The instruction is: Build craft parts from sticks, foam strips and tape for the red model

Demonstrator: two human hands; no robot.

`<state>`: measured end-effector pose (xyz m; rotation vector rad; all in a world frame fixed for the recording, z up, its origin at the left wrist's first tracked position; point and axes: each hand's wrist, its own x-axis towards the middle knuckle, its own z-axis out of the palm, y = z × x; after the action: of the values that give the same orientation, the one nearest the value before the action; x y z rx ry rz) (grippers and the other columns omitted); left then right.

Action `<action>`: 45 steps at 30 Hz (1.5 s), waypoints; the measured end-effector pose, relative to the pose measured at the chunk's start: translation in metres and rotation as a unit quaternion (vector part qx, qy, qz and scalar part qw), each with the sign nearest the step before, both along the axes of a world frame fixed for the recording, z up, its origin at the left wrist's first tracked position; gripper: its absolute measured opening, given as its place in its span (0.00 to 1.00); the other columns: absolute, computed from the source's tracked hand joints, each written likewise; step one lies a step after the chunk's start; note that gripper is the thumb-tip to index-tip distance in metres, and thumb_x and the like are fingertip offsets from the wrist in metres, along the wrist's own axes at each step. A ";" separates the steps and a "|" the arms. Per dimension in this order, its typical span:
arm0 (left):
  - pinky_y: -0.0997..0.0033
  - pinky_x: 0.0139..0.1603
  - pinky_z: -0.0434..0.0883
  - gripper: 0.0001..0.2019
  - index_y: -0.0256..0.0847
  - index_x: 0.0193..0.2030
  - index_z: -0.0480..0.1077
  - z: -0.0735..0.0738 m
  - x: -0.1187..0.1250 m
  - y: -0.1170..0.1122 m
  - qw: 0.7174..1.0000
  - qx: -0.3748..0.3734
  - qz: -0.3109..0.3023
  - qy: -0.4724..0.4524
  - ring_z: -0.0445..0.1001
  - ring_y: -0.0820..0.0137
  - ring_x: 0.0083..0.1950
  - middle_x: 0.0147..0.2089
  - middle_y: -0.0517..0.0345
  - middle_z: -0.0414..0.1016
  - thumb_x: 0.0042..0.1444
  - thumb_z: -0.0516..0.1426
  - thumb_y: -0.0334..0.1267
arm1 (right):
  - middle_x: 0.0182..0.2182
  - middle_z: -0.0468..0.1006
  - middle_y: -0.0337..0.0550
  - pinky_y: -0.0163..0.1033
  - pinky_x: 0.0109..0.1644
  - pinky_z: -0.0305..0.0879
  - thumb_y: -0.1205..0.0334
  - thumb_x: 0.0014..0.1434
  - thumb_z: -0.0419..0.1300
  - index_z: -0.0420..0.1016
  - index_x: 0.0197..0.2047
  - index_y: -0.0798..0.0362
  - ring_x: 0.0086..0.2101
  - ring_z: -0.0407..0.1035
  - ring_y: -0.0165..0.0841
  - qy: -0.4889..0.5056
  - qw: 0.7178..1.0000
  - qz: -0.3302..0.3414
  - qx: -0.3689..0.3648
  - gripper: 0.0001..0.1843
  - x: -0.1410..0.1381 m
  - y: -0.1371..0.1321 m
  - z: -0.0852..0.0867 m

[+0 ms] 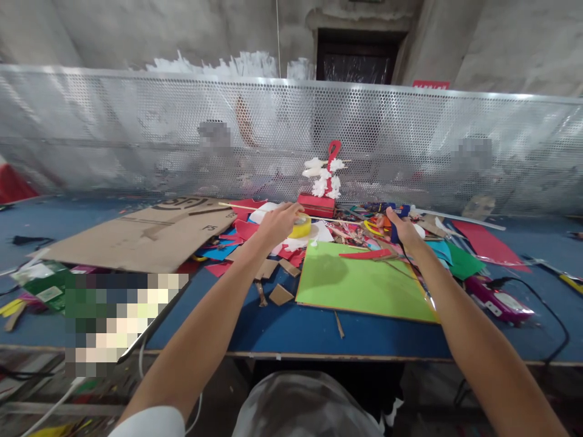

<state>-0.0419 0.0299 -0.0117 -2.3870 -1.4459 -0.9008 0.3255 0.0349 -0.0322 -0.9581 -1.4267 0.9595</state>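
Observation:
My left hand (279, 222) reaches far over the blue table (291, 331), fingers curled around a yellow tape roll (301, 226) that rests on white paper. My right hand (402, 229) is closed on a dark blue glue gun (397, 213), whose cord runs back along my forearm. Between my arms lies a light green sheet (362, 284) with a red paper strip (364, 254) on its far edge. Beyond the tape stands a red box with a red and white paper ornament (324, 182). A thin wooden stick (255, 207) lies just past my left hand.
A large brown cardboard sheet (141, 233) covers the left side. Coloured paper scraps and cardboard bits (273, 273) litter the middle. A purple tool (498, 300) with a black cable lies at the right. A perforated metal screen (136, 133) borders the far edge.

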 end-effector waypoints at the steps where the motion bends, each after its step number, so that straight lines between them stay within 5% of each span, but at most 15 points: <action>1: 0.66 0.45 0.69 0.12 0.47 0.53 0.72 0.000 -0.001 0.001 1.000 -0.001 0.000 -0.002 0.76 0.62 0.51 0.55 0.54 0.77 0.66 0.51 0.33 | 0.24 0.74 0.45 0.31 0.17 0.59 0.30 0.52 0.63 0.74 0.25 0.53 0.22 0.65 0.28 -0.001 1.000 0.005 0.000 0.31 0.000 -0.001 0.001; 11: 0.67 0.50 0.68 0.09 0.46 0.46 0.73 -0.004 -0.022 0.022 1.000 -0.011 -0.019 -0.016 0.76 0.64 0.50 0.50 0.56 0.79 0.65 0.53 0.36 | 0.21 0.70 0.42 0.32 0.16 0.57 0.30 0.54 0.62 0.72 0.24 0.53 0.20 0.63 0.28 -0.051 0.999 -0.001 0.011 0.31 0.009 -0.004 0.004; 26: 0.66 0.49 0.69 0.08 0.44 0.45 0.74 0.004 -0.019 0.015 1.000 -0.011 -0.005 -0.014 0.76 0.63 0.49 0.49 0.54 0.79 0.64 0.54 0.36 | 0.17 0.67 0.40 0.34 0.18 0.58 0.28 0.57 0.58 0.66 0.19 0.52 0.16 0.59 0.26 -0.130 0.991 -0.018 0.019 0.34 0.006 -0.013 0.008; 45: 0.65 0.49 0.68 0.08 0.45 0.44 0.74 0.001 -0.021 0.019 0.999 0.001 -0.019 -0.040 0.75 0.63 0.47 0.47 0.54 0.79 0.64 0.54 0.37 | 0.18 0.66 0.38 0.34 0.18 0.55 0.28 0.57 0.56 0.62 0.19 0.52 0.15 0.58 0.24 -0.106 0.994 0.016 0.028 0.36 0.008 -0.010 0.006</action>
<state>-0.0634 0.0490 -0.0111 -2.4104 -1.4299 -1.0192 0.3333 0.0248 -0.0260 -1.0215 -1.6426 0.8569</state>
